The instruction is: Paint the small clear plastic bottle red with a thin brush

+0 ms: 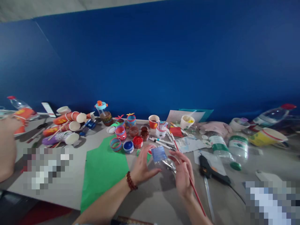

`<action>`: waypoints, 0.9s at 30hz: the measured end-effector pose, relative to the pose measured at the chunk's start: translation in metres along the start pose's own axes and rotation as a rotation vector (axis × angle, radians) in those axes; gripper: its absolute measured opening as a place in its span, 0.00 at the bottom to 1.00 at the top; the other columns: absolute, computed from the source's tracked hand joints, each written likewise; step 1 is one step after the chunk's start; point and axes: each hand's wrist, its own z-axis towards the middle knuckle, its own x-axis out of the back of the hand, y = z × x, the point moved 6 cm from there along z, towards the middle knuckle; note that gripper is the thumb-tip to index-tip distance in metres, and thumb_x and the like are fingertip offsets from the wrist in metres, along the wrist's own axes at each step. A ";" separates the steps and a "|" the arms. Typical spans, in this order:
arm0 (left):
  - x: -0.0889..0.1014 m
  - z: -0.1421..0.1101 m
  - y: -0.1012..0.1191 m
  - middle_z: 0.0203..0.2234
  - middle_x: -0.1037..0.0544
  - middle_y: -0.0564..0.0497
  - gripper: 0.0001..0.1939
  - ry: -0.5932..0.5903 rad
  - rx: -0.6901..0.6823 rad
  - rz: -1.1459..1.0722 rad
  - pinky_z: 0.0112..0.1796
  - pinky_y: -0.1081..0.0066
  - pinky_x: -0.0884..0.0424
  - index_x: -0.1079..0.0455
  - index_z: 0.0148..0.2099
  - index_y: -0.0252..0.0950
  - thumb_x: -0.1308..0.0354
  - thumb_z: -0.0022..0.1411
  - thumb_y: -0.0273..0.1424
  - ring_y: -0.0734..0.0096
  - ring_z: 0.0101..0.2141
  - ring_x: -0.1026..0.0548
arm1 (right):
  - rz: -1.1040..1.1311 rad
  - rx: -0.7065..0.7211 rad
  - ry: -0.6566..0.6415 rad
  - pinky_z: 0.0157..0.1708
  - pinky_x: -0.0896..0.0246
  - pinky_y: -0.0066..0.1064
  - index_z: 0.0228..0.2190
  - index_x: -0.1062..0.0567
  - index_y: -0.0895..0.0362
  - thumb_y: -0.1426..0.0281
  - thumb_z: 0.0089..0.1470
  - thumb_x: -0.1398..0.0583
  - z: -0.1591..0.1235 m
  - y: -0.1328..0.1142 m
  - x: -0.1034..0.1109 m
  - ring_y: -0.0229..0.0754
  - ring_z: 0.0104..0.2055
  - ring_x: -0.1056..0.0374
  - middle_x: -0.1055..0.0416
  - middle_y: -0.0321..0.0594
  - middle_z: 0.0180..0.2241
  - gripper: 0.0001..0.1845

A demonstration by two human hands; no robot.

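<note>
A small clear plastic piece with a blue-painted face [158, 154] stands between my two hands. My left hand [144, 168], with a beaded bracelet at the wrist, is beside it, thumb and fingers spread apart; no firm grip shows. My right hand [182, 172] is closed around a thin red-handled paintbrush [195, 193], its tip pointing up and away. Behind the plastic piece lie scissors [170, 165], partly hidden. Open paint jars stand just beyond my left hand: blue [128, 146], red [137, 142] and brown [144, 133].
Green paper [103, 168] lies at left. A glue gun [212, 172] and plastic bottle parts [237, 148] lie at right. Markers [161, 142] and paper cups [187, 122] stand or lie farther back. Another person's arm [7, 150] reaches in from the left. A blue partition [150, 62] rises behind.
</note>
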 end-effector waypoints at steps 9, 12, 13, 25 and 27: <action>0.003 0.006 0.011 0.64 0.35 0.34 0.50 -0.035 0.000 -0.016 0.63 0.38 0.35 0.52 0.73 0.41 0.30 0.59 0.46 0.41 0.66 0.36 | 0.031 -0.015 0.004 0.44 0.29 0.43 0.54 0.21 0.50 0.59 0.66 0.40 0.007 -0.015 0.004 0.53 0.50 0.23 0.18 0.47 0.50 0.19; 0.004 0.012 0.020 0.64 0.36 0.35 0.48 -0.075 0.006 -0.008 0.63 0.39 0.35 0.51 0.73 0.41 0.29 0.58 0.43 0.42 0.66 0.36 | 0.009 -0.046 0.046 0.39 0.28 0.40 0.50 0.18 0.51 0.61 0.63 0.36 0.008 -0.025 0.003 0.50 0.43 0.21 0.16 0.47 0.45 0.16; 0.005 0.014 0.023 0.64 0.37 0.35 0.48 -0.090 0.010 0.001 0.63 0.39 0.35 0.51 0.73 0.41 0.29 0.59 0.41 0.42 0.66 0.37 | 0.015 -0.056 0.060 0.37 0.28 0.39 0.48 0.17 0.51 0.61 0.63 0.35 0.008 -0.029 0.002 0.50 0.42 0.21 0.16 0.46 0.43 0.15; 0.025 0.013 0.036 0.65 0.37 0.33 0.54 -0.109 -0.021 0.093 0.62 0.40 0.31 0.58 0.75 0.42 0.28 0.57 0.34 0.40 0.66 0.36 | 0.078 -0.030 0.161 0.22 0.32 0.31 0.31 0.17 0.55 0.63 0.55 0.31 0.018 -0.063 0.008 0.43 0.25 0.25 0.21 0.39 0.25 0.08; 0.026 0.011 0.035 0.64 0.35 0.32 0.53 -0.096 -0.074 0.088 0.61 0.40 0.31 0.57 0.75 0.41 0.29 0.59 0.36 0.41 0.65 0.34 | 0.066 -0.057 0.175 0.21 0.33 0.29 0.29 0.18 0.55 0.61 0.55 0.31 0.019 -0.064 0.008 0.42 0.22 0.26 0.23 0.38 0.22 0.10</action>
